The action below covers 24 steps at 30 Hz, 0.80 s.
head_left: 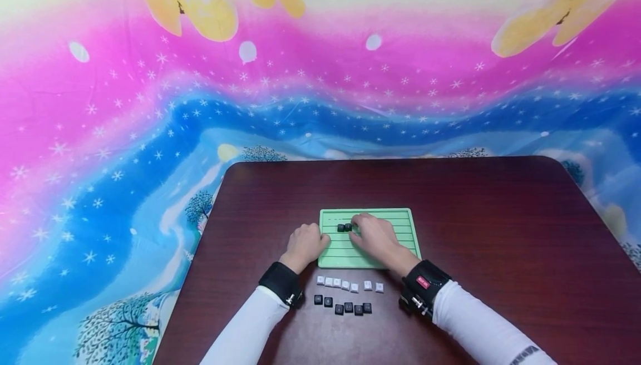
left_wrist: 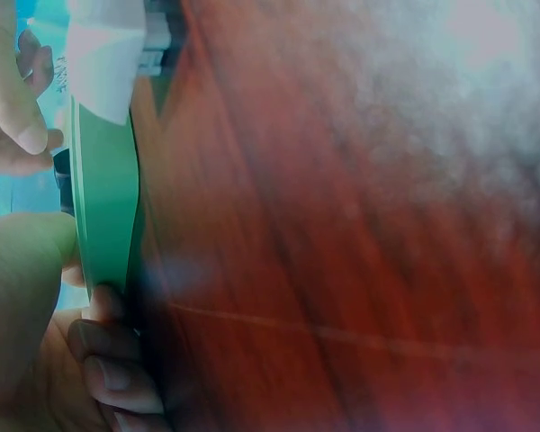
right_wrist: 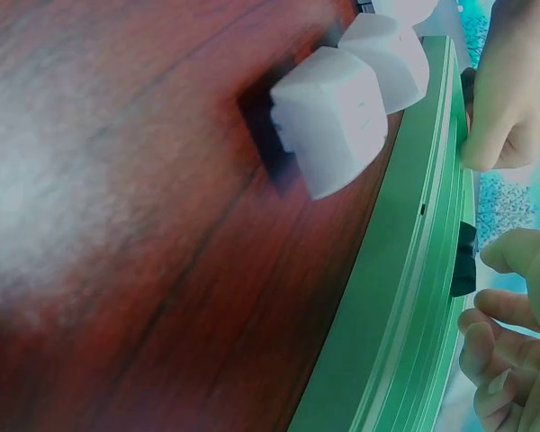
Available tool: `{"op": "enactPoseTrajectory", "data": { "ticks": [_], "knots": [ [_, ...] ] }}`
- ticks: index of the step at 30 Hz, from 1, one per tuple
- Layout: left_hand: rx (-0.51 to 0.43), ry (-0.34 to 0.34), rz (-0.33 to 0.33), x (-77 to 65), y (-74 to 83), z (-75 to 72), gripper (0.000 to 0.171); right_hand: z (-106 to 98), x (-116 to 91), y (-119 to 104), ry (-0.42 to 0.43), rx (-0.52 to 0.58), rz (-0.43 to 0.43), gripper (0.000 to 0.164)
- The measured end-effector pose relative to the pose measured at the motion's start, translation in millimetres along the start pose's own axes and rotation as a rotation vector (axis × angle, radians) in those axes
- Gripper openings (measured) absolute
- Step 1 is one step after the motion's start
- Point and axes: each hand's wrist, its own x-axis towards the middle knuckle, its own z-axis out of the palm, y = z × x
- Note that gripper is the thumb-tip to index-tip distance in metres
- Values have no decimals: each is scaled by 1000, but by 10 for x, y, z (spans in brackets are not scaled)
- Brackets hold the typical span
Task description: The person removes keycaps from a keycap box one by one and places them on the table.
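Note:
A light green ridged tray (head_left: pixel 368 265) lies on the table, with two black keycaps (head_left: pixel 341 228) side by side on its ridges. My left hand (head_left: pixel 305 244) grips the tray's left edge; in the left wrist view the thumb lies above and the fingers (left_wrist: pixel 117 378) curl at its side. Over the tray, my right hand (head_left: pixel 376 237) is close to the right-hand black keycap. In the right wrist view its fingers (right_wrist: pixel 517 252) are spread beside the black keycaps (right_wrist: pixel 464 261), with a small gap between. Whether another fingertip touches one is hard to tell.
In front of the tray stands a row of several white keycaps (head_left: pixel 337 282). Nearer the body is an uneven row of several black keycaps (head_left: pixel 348 307). A patterned cloth (head_left: pixel 310 75) hangs behind the dark red table (head_left: pixel 501 215).

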Motion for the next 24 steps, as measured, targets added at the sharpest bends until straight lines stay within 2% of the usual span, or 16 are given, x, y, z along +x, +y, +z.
{"op": "enactPoseTrajectory", "data": {
  "ticks": [7, 24],
  "knots": [
    [-16, -2, 12, -10, 3, -14, 37, 27, 51, -20, -7, -6, 17, 33],
    [-13, 12, 19, -4, 3, -6, 35, 63, 161, -73, -67, -40, 14, 38]
  ]
}}
